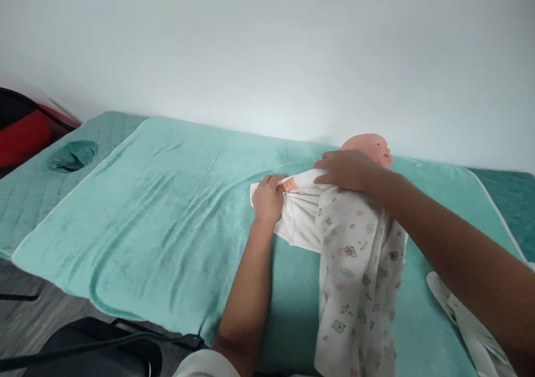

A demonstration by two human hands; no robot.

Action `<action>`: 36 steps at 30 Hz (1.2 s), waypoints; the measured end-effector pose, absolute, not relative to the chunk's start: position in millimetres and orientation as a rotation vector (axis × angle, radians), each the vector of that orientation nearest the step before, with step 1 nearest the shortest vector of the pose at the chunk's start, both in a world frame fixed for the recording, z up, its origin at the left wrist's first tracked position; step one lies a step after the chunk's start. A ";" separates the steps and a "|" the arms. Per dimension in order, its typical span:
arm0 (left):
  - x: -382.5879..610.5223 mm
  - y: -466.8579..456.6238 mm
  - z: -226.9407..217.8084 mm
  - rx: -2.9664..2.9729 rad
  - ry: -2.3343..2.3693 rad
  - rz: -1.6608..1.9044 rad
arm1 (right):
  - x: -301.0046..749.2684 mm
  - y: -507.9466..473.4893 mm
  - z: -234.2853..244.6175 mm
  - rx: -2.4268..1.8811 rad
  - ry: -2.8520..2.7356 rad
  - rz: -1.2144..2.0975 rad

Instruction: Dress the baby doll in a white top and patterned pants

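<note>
A baby doll (368, 144) lies at the back of the green-covered bed, its head showing beyond my right forearm. Around it is a baby garment (355, 254), white with small printed pictures, whose lower part hangs toward me. My left hand (268, 200) is closed on the plain white end of the garment to the left. Between my hands a strip of the doll's limb (287, 185) shows through a gap in the white cloth. My right hand (345, 169) grips the white cloth close to the doll's head. Much of the doll's body is hidden under cloth and hands.
A teal cover (137, 215) with several wrinkles lies over the bed, which has a round face hole (73, 156) at the left. A pale wall (267, 59) stands behind. More printed cloth (472, 327) lies at lower right. A black chair (96, 349) stands at lower left.
</note>
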State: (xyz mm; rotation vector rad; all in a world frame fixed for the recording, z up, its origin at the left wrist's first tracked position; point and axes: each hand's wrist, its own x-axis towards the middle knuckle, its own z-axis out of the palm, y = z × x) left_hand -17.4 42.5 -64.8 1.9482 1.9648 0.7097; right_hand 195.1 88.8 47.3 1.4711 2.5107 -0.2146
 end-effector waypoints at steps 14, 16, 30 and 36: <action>-6.4 46.1 -64.4 2.330 1.890 0.645 | 162.9 94.1 28.6 1.450 2.534 -0.369; -5.6 47.3 -66.0 2.365 1.856 0.590 | 156.6 95.2 23.8 1.439 2.613 -0.349; -19.6 48.2 -62.9 2.198 2.123 0.486 | 304.6 -2.6 -44.6 2.758 2.604 -0.178; -15.3 39.7 -65.7 2.235 2.065 0.542 | 312.7 -8.6 -74.8 2.712 2.469 0.112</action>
